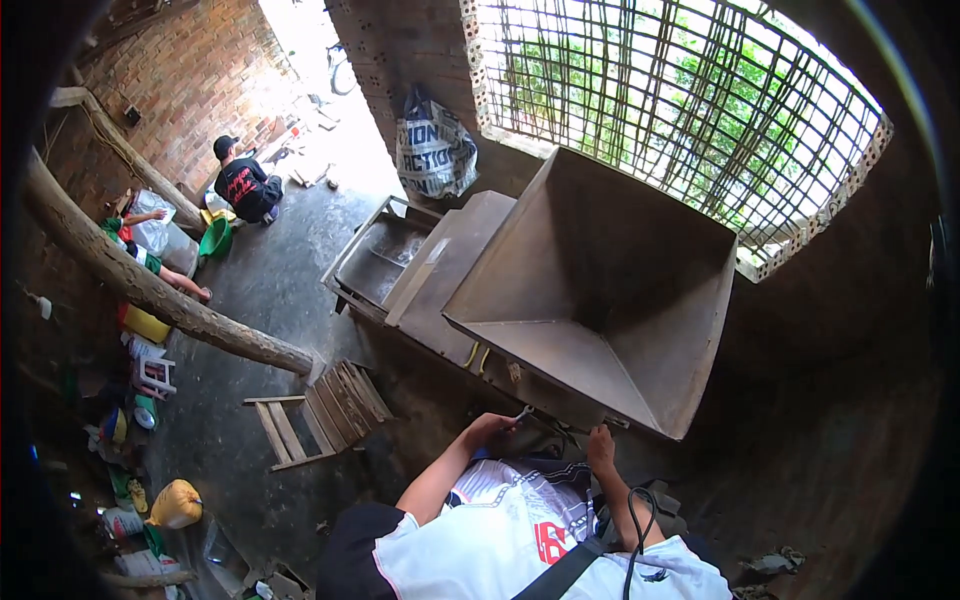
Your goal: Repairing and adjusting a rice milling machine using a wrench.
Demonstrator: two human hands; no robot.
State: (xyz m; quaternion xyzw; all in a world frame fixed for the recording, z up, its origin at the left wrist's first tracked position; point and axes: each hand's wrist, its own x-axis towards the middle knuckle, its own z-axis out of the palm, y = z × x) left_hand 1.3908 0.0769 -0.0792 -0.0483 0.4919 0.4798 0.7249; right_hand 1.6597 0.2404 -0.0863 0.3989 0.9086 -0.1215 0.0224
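Observation:
A large metal hopper [560, 290] with sloping sides stands on a brown metal machine body [440, 270] in front of me. My left hand [488, 428] is closed around a small wrench [524, 412], whose head points toward the machine's near side. Close under the hopper's near edge, my right hand [601, 446] is raised with its fingers drawn together beside a small metal tab [617, 422]. What those fingers grip is too small to make out. A yellow-handled tool [478, 357] rests on the machine's near ledge, left of the hopper.
A wooden chair [315, 420] stands to my left, below a slanting log post [170, 290]. Farther off, a person in black [243, 185] crouches near the doorway, and another sits beside a green basin [215, 238]. A printed sack [435, 150] hangs by the barred window [680, 100].

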